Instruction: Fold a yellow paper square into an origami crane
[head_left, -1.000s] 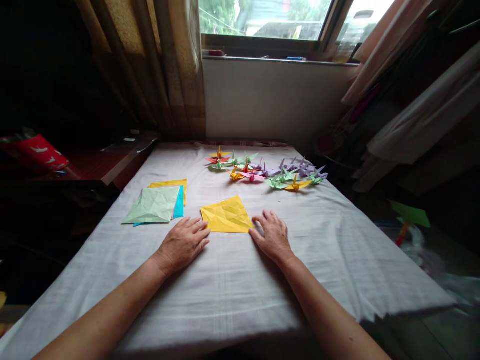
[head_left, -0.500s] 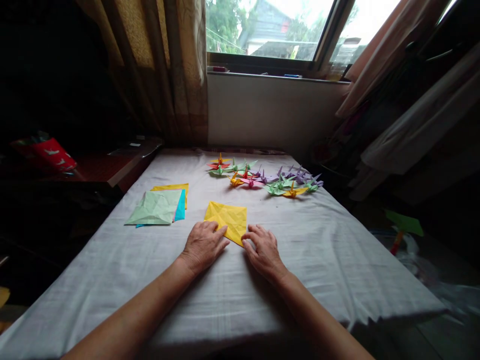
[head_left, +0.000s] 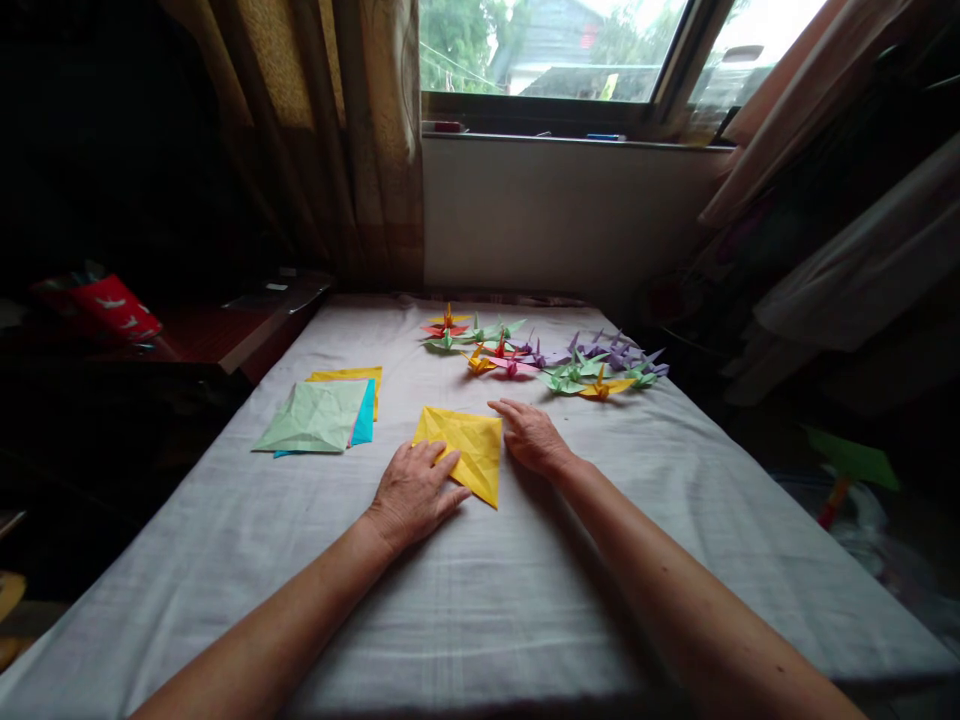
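Yellow paper point(head_left: 478, 450) mid-bench point(head_left: 450, 600), long diagonal slanting from far-left towards the near-right corner! Left hand point(head_left: 418, 488) is closer, right on its left side, grip spread flat; right hand point(head_left: 534, 437) at the right edge, fingers extended, pinching nothing, contact unclear.

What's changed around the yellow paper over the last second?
The yellow paper has turned, one corner now jutting towards the camera. The left hand has shifted right, its fingers over the near left edge; the right hand has moved forward, beside the far right corner. The stacked sheets and paper cranes stayed put.
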